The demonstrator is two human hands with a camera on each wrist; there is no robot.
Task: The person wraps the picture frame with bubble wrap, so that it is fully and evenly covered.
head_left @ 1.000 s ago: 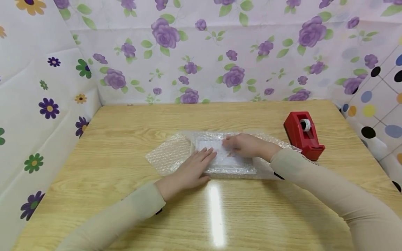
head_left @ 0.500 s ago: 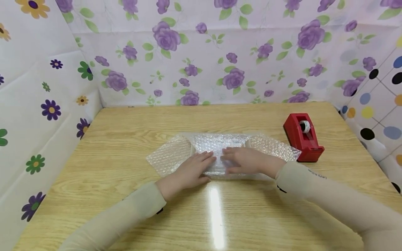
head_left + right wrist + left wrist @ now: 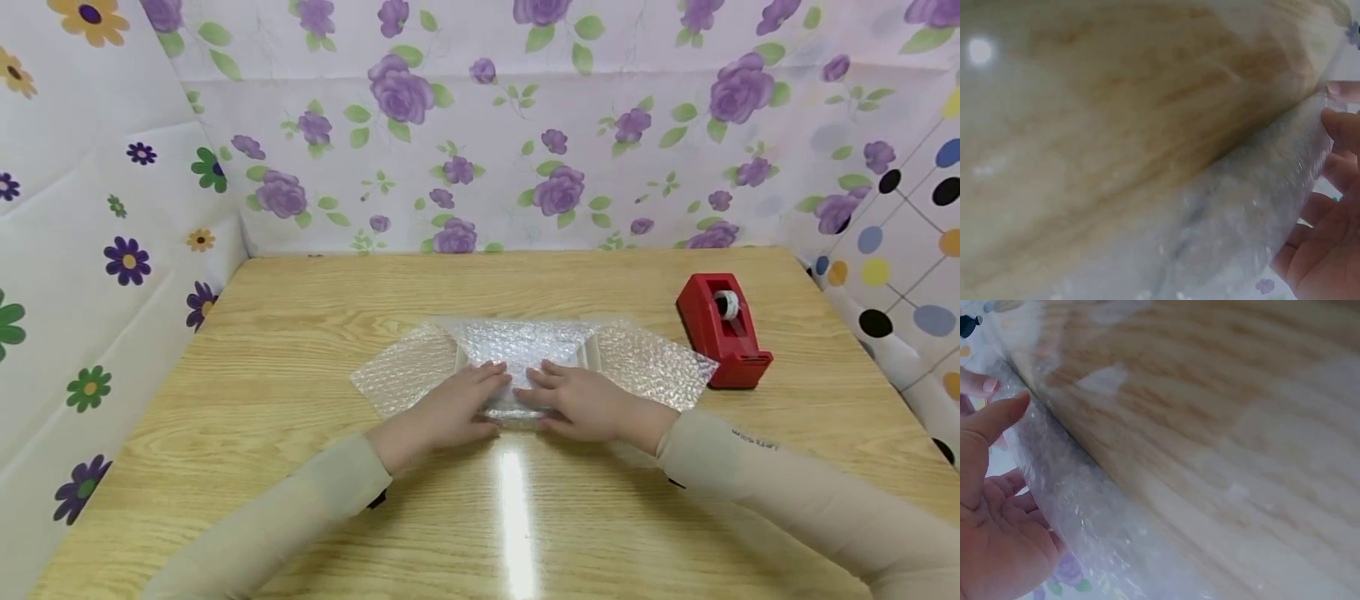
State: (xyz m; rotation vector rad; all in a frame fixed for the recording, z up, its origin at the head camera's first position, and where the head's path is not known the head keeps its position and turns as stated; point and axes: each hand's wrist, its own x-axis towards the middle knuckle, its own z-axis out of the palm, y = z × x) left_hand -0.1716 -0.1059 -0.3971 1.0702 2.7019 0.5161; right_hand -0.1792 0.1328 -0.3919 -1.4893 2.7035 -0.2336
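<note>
A sheet of clear bubble wrap is folded over a flat rectangular object with a pale frame-like edge, which shows at both ends of the fold. My left hand rests on the left part of the folded wrap, fingers extended. Mirroring it, my right hand lies on the right part with its fingers spread. Both thumbs are at the near edge. From the left wrist, the hand appears beside the bubble wrap; the right wrist view shows the other hand along the wrap's edge.
A red tape dispenser with a roll of tape stands to the right, close to the wrap's right corner. Everything lies on a wood-grain table. Flower-patterned sheets enclose the back and sides.
My right hand has moved from the far part of the wrap toward the near edge, its curled fingers now extended. The right end of the pale edge has come into view. My left hand stays nearly in place.
</note>
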